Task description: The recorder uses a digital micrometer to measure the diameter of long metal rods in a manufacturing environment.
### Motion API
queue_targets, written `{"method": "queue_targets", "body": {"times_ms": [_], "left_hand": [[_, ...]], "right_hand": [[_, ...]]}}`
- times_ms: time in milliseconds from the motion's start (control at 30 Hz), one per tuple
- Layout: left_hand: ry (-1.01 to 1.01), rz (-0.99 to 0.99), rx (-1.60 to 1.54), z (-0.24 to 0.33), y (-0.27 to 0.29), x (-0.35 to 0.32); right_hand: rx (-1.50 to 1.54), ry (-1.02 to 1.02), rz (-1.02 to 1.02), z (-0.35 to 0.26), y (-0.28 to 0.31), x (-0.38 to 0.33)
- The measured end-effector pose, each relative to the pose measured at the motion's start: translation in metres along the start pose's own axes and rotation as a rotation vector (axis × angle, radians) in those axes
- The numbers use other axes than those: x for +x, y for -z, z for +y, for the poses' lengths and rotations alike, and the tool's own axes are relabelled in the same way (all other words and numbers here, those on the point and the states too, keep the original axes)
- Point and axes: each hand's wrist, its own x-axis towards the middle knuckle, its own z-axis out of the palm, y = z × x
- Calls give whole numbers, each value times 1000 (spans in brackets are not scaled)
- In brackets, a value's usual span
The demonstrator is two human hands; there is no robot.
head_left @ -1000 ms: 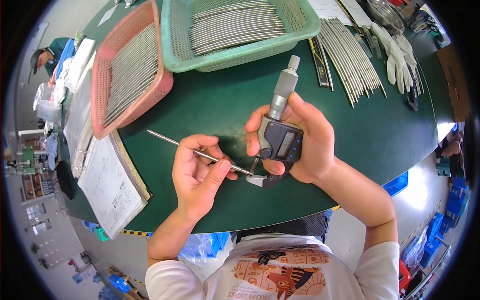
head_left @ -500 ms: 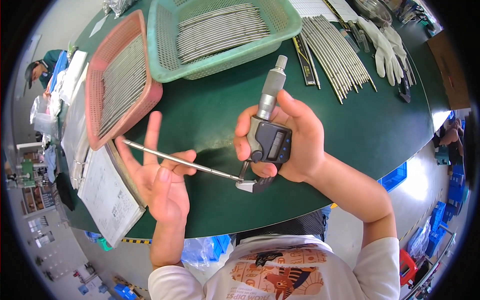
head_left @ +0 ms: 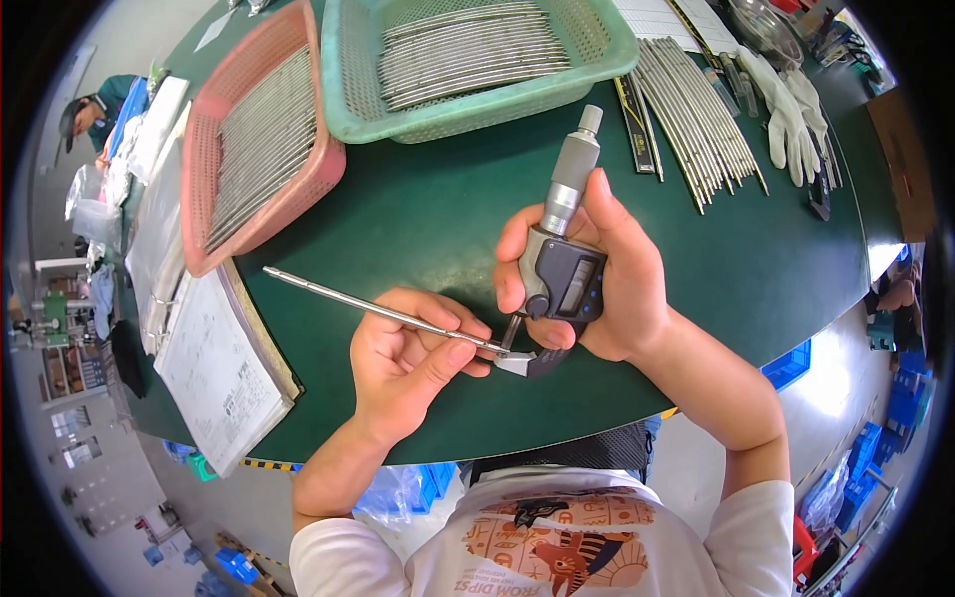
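My right hand point(head_left: 622, 269) is wrapped round a digital micrometer point(head_left: 567, 269), its grey thimble pointing up and away from me. A thin metal rod point(head_left: 338, 297) slants across, its near end at the micrometer's jaws by the anvil. My left hand point(head_left: 408, 358) pinches this rod between thumb and fingers close to that end. The rod's other end sticks out free toward the upper left. Whether the jaws press on the rod cannot be made out.
A pink basket point(head_left: 333, 169) and a green basket point(head_left: 477, 121) hold many rods. Loose rods point(head_left: 696, 119), a black-and-yellow strip point(head_left: 634, 124) and white gloves point(head_left: 786, 119) lie at the right back. A paper binder point(head_left: 224, 368) lies at the left. A person point(head_left: 85, 119) is at the far left.
My left hand has slid along the rod toward the micrometer and its spread fingers have curled in. Baskets and table have shifted slightly in view.
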Motion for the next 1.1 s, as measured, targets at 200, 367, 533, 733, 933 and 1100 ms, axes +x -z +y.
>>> {"method": "queue_targets", "body": {"times_ms": [200,367,533,733,933,1100], "left_hand": [[-45,8,61,0,-1,0],[-46,0,58,0,-2,0],[-51,-1,58,-1,-2,0],[-29,19,31,0,-4,0],[-7,87,71,0,-1,-1],[49,119,76,0,0,0]], "right_hand": [[15,-26,39,1,0,0],[14,-5,13,2,2,0],[8,-3,-2,1,2,0],[-9,5,27,1,2,-1],[-22,-6,28,1,0,0],[-63,10,39,2,0,0]]}}
